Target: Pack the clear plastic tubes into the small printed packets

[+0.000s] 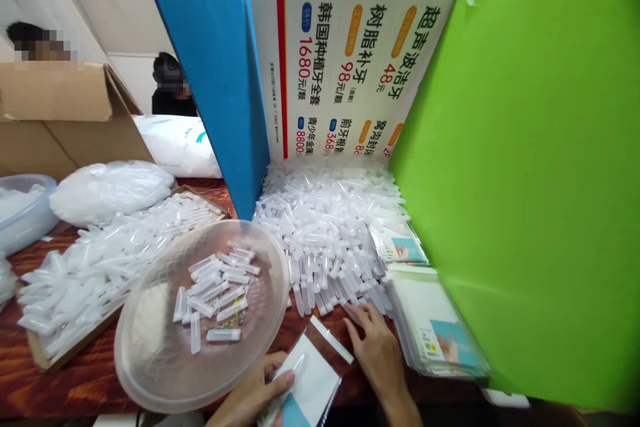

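the clear packet sits low in the frame's centre, your left hand pinching its edge, grip closed on it. just right, your right hand touches the tube pile, grip open and holding nothing. a clear dish lies at the left.

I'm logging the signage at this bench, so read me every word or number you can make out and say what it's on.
"超声波洁牙 48元": sign board, text turned sideways.
"树脂补牙 98元/颗": same board.
"韩国种植牙全套 1680元/颗": same board.
"窝沟封…", "前牙根…" with "368…", "青少年金属" with "880…": same board, cut off by tubes.
Board's fine print, stacked cards, sleeve in left hand: too small to read.
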`<state>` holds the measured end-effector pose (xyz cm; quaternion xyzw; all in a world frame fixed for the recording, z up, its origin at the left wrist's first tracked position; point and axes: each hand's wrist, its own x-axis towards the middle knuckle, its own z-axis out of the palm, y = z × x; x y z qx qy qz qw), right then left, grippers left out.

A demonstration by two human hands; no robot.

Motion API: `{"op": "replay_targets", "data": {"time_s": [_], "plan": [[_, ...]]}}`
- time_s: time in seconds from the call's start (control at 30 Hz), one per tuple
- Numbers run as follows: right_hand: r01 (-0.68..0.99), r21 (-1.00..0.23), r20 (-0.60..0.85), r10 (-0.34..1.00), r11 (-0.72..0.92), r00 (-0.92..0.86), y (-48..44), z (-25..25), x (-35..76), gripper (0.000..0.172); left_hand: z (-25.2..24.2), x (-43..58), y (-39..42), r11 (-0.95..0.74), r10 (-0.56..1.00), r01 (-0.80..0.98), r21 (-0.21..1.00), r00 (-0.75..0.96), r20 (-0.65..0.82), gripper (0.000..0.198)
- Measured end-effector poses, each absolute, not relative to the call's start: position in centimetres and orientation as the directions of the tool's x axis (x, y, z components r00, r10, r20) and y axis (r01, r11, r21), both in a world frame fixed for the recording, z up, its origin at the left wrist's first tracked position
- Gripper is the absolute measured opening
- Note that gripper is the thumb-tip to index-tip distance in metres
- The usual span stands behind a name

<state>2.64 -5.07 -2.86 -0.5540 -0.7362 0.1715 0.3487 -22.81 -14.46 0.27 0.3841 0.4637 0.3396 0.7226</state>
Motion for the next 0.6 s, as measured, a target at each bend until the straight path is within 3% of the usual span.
{"op": "replay_targets", "data": {"time_s": [0.07, 0.13, 0.2, 0.27, 0.37, 0.43, 0.53, 0.6], "plan": [[0.811, -0.465, 0.414, 0.897, 0.356, -0.157, -4.3, -3.5, 3.4, 0.029, -0.6, -22.8, -14.7, 0.463, 0.868, -0.218, 0.859, 0.308, -0.390, 0.063], [0.815, -0.411, 0.463, 0.863, 0.409, -0.199, -4.0, -3.7, 3.6, 0.029, -1.5, -22.9, -15.0, 0.464, 0.872, -0.244, 0.852, 0.295, -0.390, 0.071], [0.737, -0.484, 0.449, 0.857, 0.472, -0.254, -4.3, -3.0, 3.3, 0.025, -2.2, -23.1, -15.2, 0.437, 0.887, -0.202, 0.876, 0.257, -0.384, 0.073], [0.583, -0.650, 0.345, 0.873, 0.488, -0.346, -4.9, -1.5, 2.7, 0.024, -2.4, -23.2, -15.3, 0.412, 0.902, -0.165, 0.896, 0.216, -0.375, 0.069], [0.347, -0.859, 0.143, 0.827, 0.377, -0.544, -5.6, 1.2, 1.7, 0.030, -2.2, -23.4, -15.6, 0.437, 0.892, -0.197, 0.878, 0.220, -0.395, 0.068], [0.263, -0.921, 0.050, 0.759, 0.286, -0.649, -5.7, 2.5, 1.0, 0.031, -2.1, -23.6, -15.8, 0.453, 0.885, -0.196, 0.870, 0.218, -0.412, 0.069], [0.236, -0.967, -0.089, 0.738, 0.097, -0.668, -5.4, 3.1, -0.1, 0.026, -2.1, -24.2, -16.2, 0.461, 0.877, -0.157, 0.873, 0.229, -0.422, 0.072], [0.259, -0.966, -0.166, 0.736, 0.013, -0.656, -5.1, 2.9, -0.9, 0.035, -2.1, -24.7, -16.4, 0.454, 0.873, -0.164, 0.876, 0.280, -0.400, 0.076]]}}
